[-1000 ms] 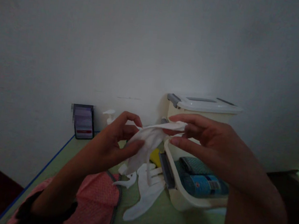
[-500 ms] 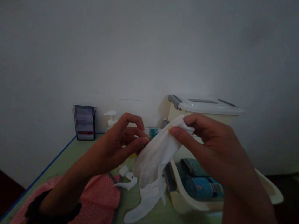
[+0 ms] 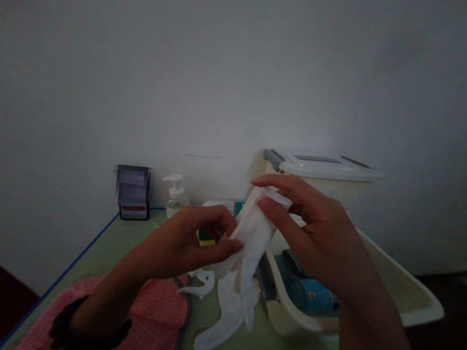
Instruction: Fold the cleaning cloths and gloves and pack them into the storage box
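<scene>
Above a pale green table (image 3: pixel 105 248), the left hand (image 3: pixel 198 240) pinched one side of a thin white glove (image 3: pixel 254 235) between thumb and fingers, while the right hand (image 3: pixel 309 218) grasped its upper end; the glove hung between them. Below it, a second white glove (image 3: pixel 219 327) lay on the table, partly covered. Just left were a white plastic spray head (image 3: pixel 201 288) and a pink textured cloth (image 3: pixel 158 311), crossed by the left forearm. To the right, an open cream plastic bin (image 3: pixel 285 322) held a blue-labelled bottle (image 3: pixel 316 297), partly hidden by the right hand. Behind stood a cream box with a white lid (image 3: pixel 329 166). A yellow-and-green item (image 3: pixel 206 240) was too covered to identify; the left hand hid the base of a clear pump bottle (image 3: pixel 176 192), and pixelation masked most of a black phone (image 3: pixel 135 196).
</scene>
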`<action>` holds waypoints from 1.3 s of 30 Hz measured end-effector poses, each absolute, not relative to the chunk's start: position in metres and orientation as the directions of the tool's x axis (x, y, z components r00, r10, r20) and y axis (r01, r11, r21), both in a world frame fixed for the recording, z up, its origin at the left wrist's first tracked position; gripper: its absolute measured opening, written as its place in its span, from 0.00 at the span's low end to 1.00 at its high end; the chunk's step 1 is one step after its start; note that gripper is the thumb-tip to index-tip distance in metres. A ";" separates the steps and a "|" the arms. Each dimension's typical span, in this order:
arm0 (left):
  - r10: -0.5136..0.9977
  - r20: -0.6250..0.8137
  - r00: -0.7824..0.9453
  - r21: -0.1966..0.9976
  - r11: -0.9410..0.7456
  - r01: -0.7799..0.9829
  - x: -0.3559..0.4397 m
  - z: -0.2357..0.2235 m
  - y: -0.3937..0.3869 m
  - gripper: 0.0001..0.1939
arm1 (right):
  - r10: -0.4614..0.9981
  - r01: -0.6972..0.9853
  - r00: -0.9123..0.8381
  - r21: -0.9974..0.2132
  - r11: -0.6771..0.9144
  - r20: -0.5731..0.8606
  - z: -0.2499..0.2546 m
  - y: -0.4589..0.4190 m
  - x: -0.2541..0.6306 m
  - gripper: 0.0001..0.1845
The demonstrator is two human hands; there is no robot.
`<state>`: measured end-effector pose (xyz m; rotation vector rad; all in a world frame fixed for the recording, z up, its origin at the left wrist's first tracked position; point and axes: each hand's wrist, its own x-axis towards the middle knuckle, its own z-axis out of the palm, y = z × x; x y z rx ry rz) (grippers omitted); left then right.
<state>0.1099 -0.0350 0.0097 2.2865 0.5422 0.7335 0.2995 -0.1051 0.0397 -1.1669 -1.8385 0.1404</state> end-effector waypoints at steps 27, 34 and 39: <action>0.551 0.341 0.762 0.492 -0.795 0.355 0.088 0.026 -0.045 0.11 | 0.850 0.733 -0.093 -0.543 0.411 0.518 0.047 -0.111 0.304 0.10; 0.587 0.151 0.795 0.746 -0.596 0.298 0.077 0.025 -0.034 0.05 | 0.842 0.672 -0.038 -0.610 0.420 0.538 0.044 -0.109 0.307 0.11; 0.580 0.066 0.812 0.745 -0.570 0.347 0.070 0.030 -0.030 0.05 | 0.856 0.579 -0.022 -0.691 0.433 0.517 0.042 -0.106 0.307 0.11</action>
